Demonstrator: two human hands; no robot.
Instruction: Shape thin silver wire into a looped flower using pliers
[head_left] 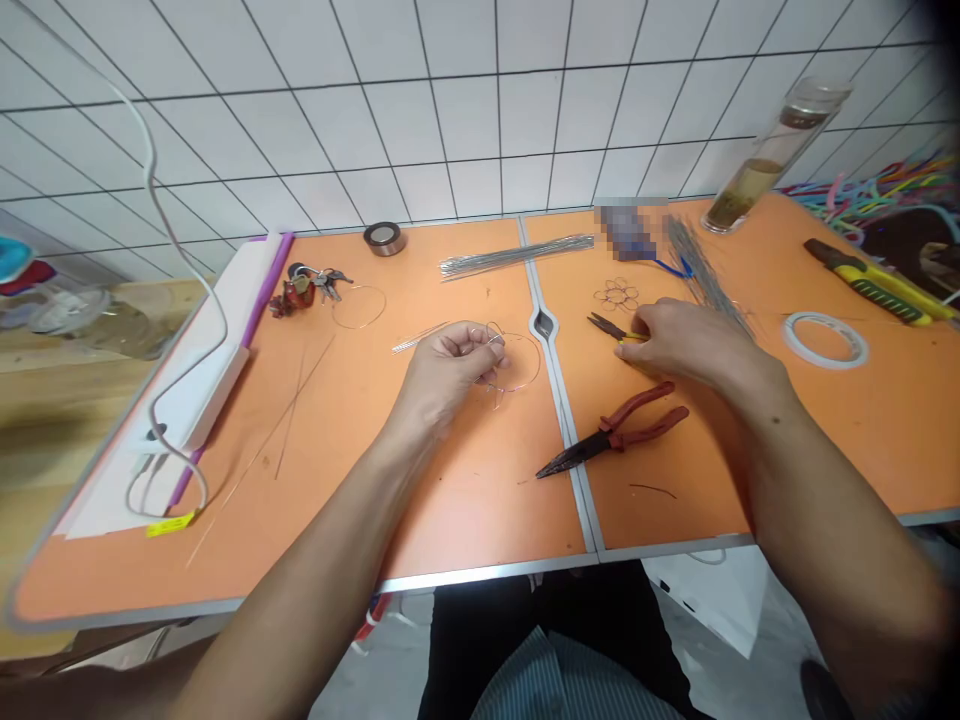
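Observation:
Over the middle of the orange table, my left hand (461,360) pinches a thin wire shape (525,385) bent into loops with a wider ring. My right hand (675,335) is closed around the handles of small yellow-handled pliers (609,326), whose dark jaws point left; most of the handles are hidden under the fingers. Just beyond this hand lies a flower-shaped wire piece (618,294). Larger red-handled long-nose pliers (611,432) rest across the table seam, between my two forearms. Left of my left hand are loose straight wires (289,410) and a wire circle (360,308).
Wire bundles (517,256) lie toward the tiled wall, near a dark tape roll (385,238). Keys (319,283) and a white power strip (202,400) with its cable are left. On the right are a white tape ring (825,340), yellow cutter (870,282) and glass bottle (757,180).

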